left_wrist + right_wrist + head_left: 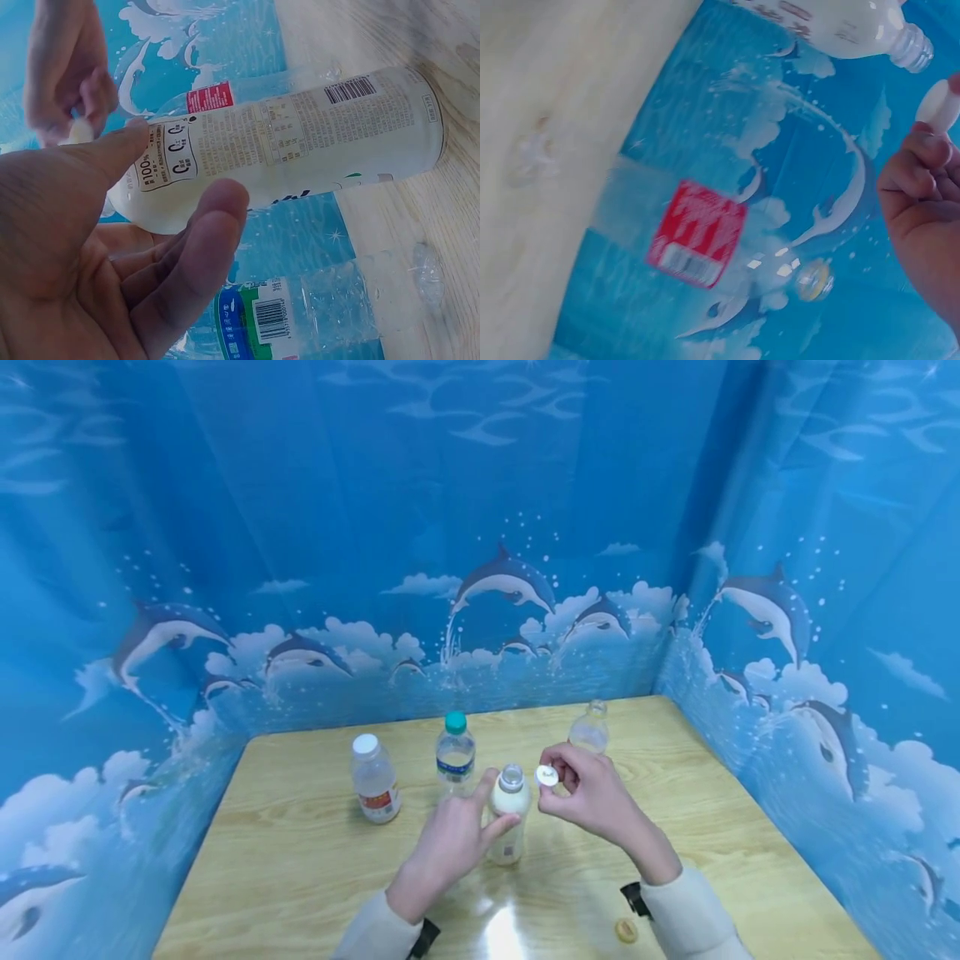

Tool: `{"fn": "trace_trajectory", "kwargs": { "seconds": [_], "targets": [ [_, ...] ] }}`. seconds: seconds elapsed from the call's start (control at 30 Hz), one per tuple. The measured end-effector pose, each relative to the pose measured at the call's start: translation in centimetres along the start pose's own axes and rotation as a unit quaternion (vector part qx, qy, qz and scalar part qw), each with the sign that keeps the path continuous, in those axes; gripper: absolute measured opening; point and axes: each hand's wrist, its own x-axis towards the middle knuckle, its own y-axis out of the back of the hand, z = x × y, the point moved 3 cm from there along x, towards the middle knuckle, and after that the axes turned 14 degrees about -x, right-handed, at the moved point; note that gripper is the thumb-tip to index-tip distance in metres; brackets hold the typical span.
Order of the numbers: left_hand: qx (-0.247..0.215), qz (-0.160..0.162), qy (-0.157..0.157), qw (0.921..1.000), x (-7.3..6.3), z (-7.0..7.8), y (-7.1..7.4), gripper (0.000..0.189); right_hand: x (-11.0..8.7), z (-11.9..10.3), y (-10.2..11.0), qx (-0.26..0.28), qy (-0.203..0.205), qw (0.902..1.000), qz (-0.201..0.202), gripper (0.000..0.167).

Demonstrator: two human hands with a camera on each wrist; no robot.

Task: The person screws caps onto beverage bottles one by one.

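My left hand [450,835] holds a bottle [508,827] with a milky pale body, its thumb on the near side and fingers round the other. The bottle stands upright on the table, its mouth uncapped. In the left wrist view, printed text and a barcode cover the bottle's side [285,135]. Up and to the right of the bottle mouth, my right hand [592,789] pinches a white bottle cap [547,776] between thumb and fingers. The right wrist view has the cap [937,105] apart from the bottle's clear neck [911,49].
Left of the milky bottle stand a white-capped clear bottle [374,785] and a green-capped water bottle [455,752]. An uncapped clear bottle [589,732] with a red label [697,232] is behind my right hand. A yellowish cap [626,931] lies near the front. Dolphin-printed curtains [420,510] surround the wooden table [300,860].
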Motion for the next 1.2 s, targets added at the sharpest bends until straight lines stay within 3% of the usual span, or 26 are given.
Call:
{"fn": "trace_trajectory", "kwargs": {
  "seconds": [0.2, 0.43, 0.63, 0.77, 0.9, 1.0, 1.1, 1.2],
  "targets": [
    [-0.003, 0.003, -0.007, 1.0000, 0.1, -0.2, 0.1, 0.078, 2.4, -0.9, -0.9, 0.029, 0.000, 0.9984, -0.048, 0.023],
    [-0.009, -0.006, -0.003, 0.9999, 0.2, -0.2, 0.0, 0.079, 3.2, -1.2, -1.9, 0.044, -0.001, 0.9957, -0.081, 0.019],
    [-0.009, -0.007, -0.001, 0.9999, 0.2, -0.3, -0.1, 0.078, 2.8, -1.0, -2.1, 0.081, -0.055, 0.9893, -0.108, 0.019],
    [-0.007, -0.011, 0.000, 0.9999, 0.2, -0.4, -0.1, 0.079, 2.5, -0.6, -2.6, 0.077, -0.075, 0.9907, -0.084, 0.020],
    [-0.010, -0.005, -0.012, 0.9999, 0.1, -0.5, -0.1, 0.078, 2.5, -0.6, -3.4, 0.019, -0.043, 0.9985, -0.026, 0.035],
    [-0.008, 0.000, -0.022, 0.9997, 0.1, -0.5, -0.1, 0.079, 2.7, -0.7, -3.6, -0.037, -0.016, 0.9992, 0.005, 0.049],
    [-0.003, -0.003, -0.022, 0.9997, 0.1, -0.5, -0.2, 0.080, 2.6, -0.8, -3.3, -0.060, -0.020, 0.9980, -0.001, 0.051],
    [-0.002, -0.004, -0.015, 0.9999, 0.1, -0.4, -0.1, 0.080, 2.4, -0.7, -2.7, -0.044, -0.036, 0.9977, -0.036, 0.040]
  ]
}}
